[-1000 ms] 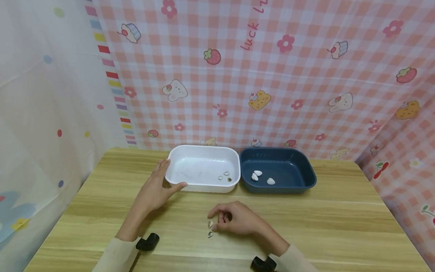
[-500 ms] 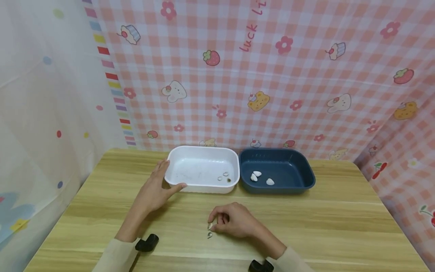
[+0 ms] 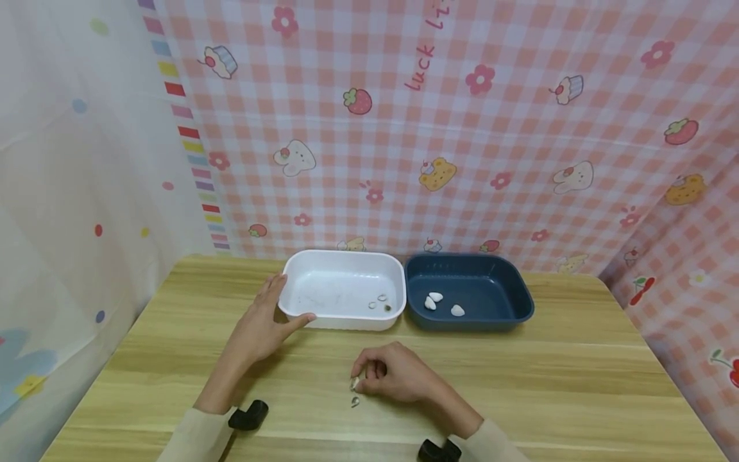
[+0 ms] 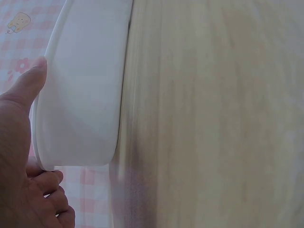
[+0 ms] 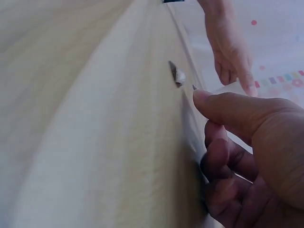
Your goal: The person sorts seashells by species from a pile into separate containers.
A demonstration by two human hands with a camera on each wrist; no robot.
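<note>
The small shell (image 3: 355, 384) lies on the wooden surface (image 3: 548, 378) under the right hand (image 3: 392, 372), whose curled fingertips pinch it; it looks light, hard, brittle and slick, so best nipped by its edges. A second shell (image 3: 355, 402) lies just beside it, nearer the person. The left hand (image 3: 262, 324) rests spread against the white tray (image 3: 300, 308), beside the blue tray (image 3: 514, 292) holding three white shells, before pink checked cloth walls.

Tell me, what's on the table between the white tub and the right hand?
Nothing: in the head view only bare table lies between the white tub and the right hand.
</note>
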